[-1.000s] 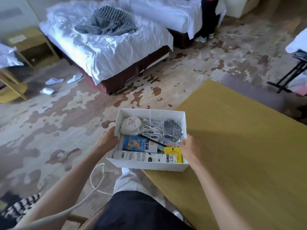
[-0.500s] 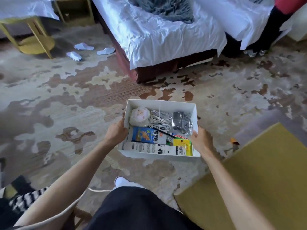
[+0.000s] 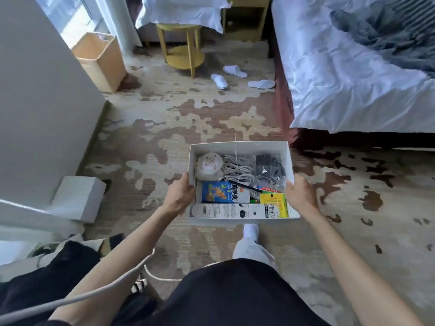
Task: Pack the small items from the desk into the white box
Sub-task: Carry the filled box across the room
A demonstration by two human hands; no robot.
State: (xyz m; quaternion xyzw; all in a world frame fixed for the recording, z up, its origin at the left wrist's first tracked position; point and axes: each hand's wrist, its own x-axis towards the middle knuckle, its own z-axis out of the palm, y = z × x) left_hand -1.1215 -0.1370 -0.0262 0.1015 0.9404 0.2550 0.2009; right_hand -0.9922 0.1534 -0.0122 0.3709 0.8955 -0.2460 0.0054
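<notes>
I carry the white box [image 3: 237,146] in the air over the patterned carpet, level and open-topped. My left hand [image 3: 180,193] grips its left wall and my right hand [image 3: 300,195] grips its right wall. Inside lie a round white item [image 3: 209,164], a coil of white cable [image 3: 238,167], a dark item in a clear bag [image 3: 268,167], a blue packet [image 3: 223,192], a black pen [image 3: 246,186], a yellow packet [image 3: 274,204] and a long white carton [image 3: 231,211]. The desk is out of view.
A bed [image 3: 348,74] with white sheets and a grey blanket stands to the right. A white wall or cabinet [image 3: 40,95] and a small white box [image 3: 77,197] are at the left. Farther off are a wooden bin [image 3: 98,60], a yellow round side table [image 3: 182,47] and white slippers [image 3: 235,76].
I have turned left, away from the yellow desk, which has left the view. The box stays held in both hands, now over the carpet facing the side table and bin.
</notes>
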